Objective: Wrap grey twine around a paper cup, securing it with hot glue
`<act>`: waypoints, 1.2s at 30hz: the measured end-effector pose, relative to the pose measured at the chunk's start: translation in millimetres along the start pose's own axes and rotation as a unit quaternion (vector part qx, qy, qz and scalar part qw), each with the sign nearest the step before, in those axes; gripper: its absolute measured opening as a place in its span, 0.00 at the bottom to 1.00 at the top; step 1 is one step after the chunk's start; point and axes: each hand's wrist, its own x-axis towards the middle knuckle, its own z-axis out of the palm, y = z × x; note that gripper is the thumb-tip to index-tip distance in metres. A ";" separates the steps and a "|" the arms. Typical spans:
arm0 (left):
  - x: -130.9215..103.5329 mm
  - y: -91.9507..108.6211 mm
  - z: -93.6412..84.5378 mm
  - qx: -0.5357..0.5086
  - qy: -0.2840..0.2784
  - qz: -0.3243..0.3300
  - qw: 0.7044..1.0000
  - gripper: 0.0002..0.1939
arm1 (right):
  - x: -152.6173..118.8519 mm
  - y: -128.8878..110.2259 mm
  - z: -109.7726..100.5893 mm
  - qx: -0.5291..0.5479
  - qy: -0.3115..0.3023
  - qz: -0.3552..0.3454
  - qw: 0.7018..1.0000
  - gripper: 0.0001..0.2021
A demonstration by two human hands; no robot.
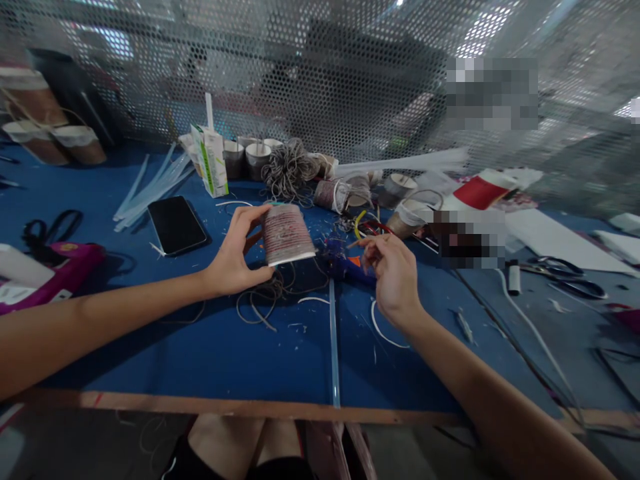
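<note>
My left hand (239, 253) grips a spool (287, 233) wound with pinkish-brown cord, thumb below and fingers at its upper left edge, holding it tilted above the blue table. To its right, my right hand (393, 270) pinches a thin brown piece (354, 245) between thumb and fingers. A blue glue gun (345, 263) with an orange part lies between the two hands, partly behind my right fingers. From it a clear glue stick (335, 347) runs toward the table's front edge. Loose grey cord (270, 293) lies under the spool.
A black phone (177, 225) and a small carton (211, 160) are at the left. Behind are a grey cord bundle (291, 170), more spools and a perforated metal screen (320, 80). Scissors (563, 270) and a red spool (484, 190) lie right; a magenta glue gun (75, 267) far left.
</note>
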 end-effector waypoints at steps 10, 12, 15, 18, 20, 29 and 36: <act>-0.6 -10.3 0.9 -0.039 -0.026 -0.017 0.999 0.41 | -16.1 -34.0 4.4 0.190 -0.152 -0.027 0.970 0.12; -0.7 -11.3 0.9 -0.042 -0.029 -0.012 0.999 0.41 | -23.0 -43.2 6.4 0.207 -0.250 0.028 0.945 0.14; 0.3 -11.0 1.3 -0.049 -0.037 0.005 0.998 0.41 | -28.7 -47.1 7.8 0.204 -0.311 0.067 0.926 0.16; 2.1 -10.2 2.0 -0.064 -0.038 0.025 0.997 0.40 | -27.9 -44.0 7.2 0.196 -0.322 0.073 0.923 0.16; 3.0 -10.3 2.4 -0.080 -0.037 0.037 0.995 0.40 | -25.5 -41.1 6.5 0.200 -0.315 0.076 0.925 0.15; 1.9 -11.2 1.0 -0.089 -0.033 0.025 0.995 0.42 | -18.3 -22.8 4.6 0.122 -0.173 0.008 0.977 0.17; 3.2 -12.3 2.1 -0.115 -0.031 0.042 0.992 0.41 | -25.5 -28.9 2.3 0.169 -0.180 -0.087 0.965 0.13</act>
